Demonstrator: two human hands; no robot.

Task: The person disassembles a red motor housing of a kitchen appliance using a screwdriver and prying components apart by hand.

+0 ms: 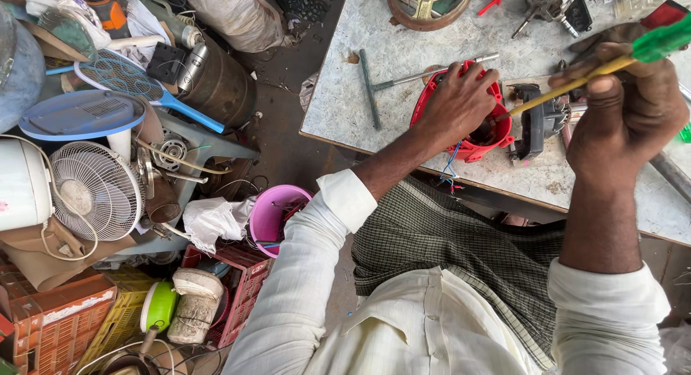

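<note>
Step in hand, as judged: screwdriver [576,83] worked down into the red round housing [471,141] while the other hand braced it on the worktable [374,65]. To do it well: keep the housing pinned flat w/ steady downward hold, keep the tip seated square on whatever it bore on inside (tip hidden in the bowl, can't tell screw or clip), push along the shaft axis, turn slow so it didn't slip toward the bracing fingers or nick the wires [448,170] hanging out at the housing's 7 o'clock.

Left hand [461,101]: fingers curled over the housing's top rim, clamped on it, palm down. Housing sat near the table's front edge, roughly centre of the view's upper half.

Right hand [626,105]: closed in a fist round the driver, green handle [666,38] sticking out at the hand's 1 o'clock, yellow shaft running to 8 o'clock into the housing.

Black motor part [540,123] lay just beside the housing at its 3 o'clock, touching or nearly; can't tell which. T-handle wrench [403,80] lay on the table at the housing's 10 o'clock. Pink bucket [277,213] stood on the floor well apart, at 7 o'clock, w/ a white fan [97,191] and clutter beyond at 9 o'clock.
</note>
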